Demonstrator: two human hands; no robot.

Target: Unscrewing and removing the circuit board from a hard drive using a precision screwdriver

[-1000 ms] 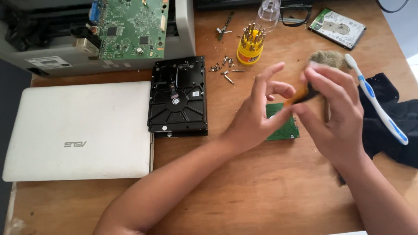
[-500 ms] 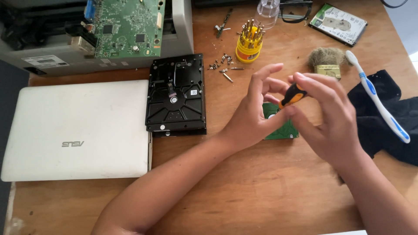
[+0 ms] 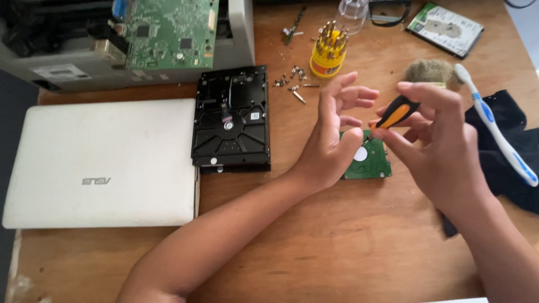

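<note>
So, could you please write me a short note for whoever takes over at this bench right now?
Right hand: holds a small screwdriver with an orange and black handle, tip pointing down toward the small green circuit board.
Left hand: open, fingers spread, heel resting at the board's left edge, holding nothing.
Things: the board lies flat on the wooden table. A black hard drive lies to its left, beside a closed white laptop.
Done: loose screws lie near the yellow bit holder.
Left: whether any screws remain in the board cannot be seen; check under the hands.
</note>
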